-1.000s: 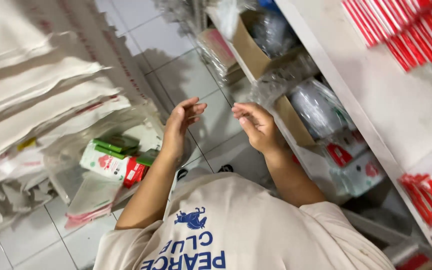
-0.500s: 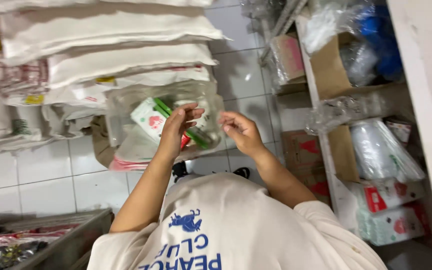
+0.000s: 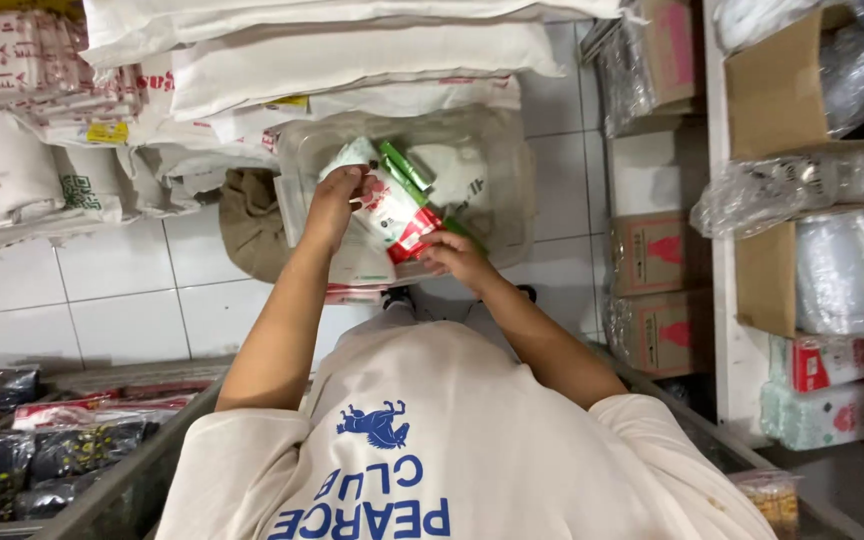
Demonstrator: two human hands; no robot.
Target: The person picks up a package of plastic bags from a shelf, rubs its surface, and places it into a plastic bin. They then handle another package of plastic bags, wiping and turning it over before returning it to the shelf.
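1. Head view shows us a white flat pouch with red and green print (image 3: 387, 205), held over a clear plastic bag (image 3: 482, 165) of similar packets.
2. Our left hand (image 3: 337, 200) has its fingers closed on the pouch's upper left edge; our right hand (image 3: 457, 258) pinches its lower red corner, so the long axis slants between both hands.
3. White stacked sacks (image 3: 352, 50) lie beyond, and brown cardboard boxes with red marks (image 3: 657, 250) stand to the right.

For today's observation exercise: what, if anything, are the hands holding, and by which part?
Both hold a white, red and green packet: the left hand grips its upper left edge, the right hand its lower red corner, above a clear plastic bag.
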